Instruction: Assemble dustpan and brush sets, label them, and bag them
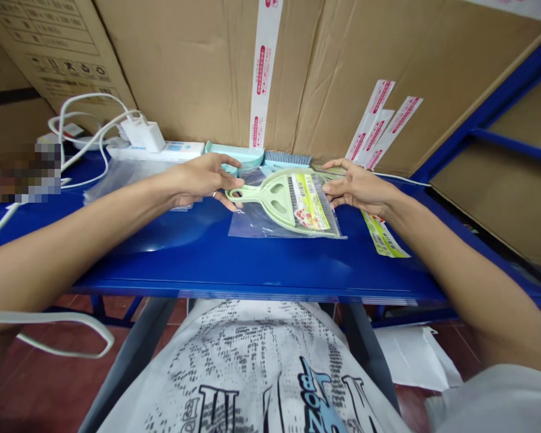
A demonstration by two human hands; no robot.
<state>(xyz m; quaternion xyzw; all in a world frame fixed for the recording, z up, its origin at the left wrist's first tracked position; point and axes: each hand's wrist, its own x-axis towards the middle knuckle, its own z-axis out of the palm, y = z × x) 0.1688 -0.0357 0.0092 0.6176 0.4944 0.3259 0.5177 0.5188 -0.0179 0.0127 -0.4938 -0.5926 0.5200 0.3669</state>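
Observation:
A pale green dustpan and brush set (277,195) lies in a clear plastic bag (252,224) low over the blue table. Its brush bristles face right, partly covered by a yellow-green printed label card (313,204). My left hand (207,180) grips the looped handle end, thumb on top and fingers below. At the opposite end, my right hand (358,187) has its thumb and fingers closed on the edge of the bagged set, with the index finger stretched out above.
Behind the hands lie a light blue dustpan (238,155) and a blue brush (288,159). Clear bags (130,174) lie at left before a white power strip (180,150) with chargers and cables. Another label card (383,236) lies at right. Cardboard boxes (198,72) wall the back.

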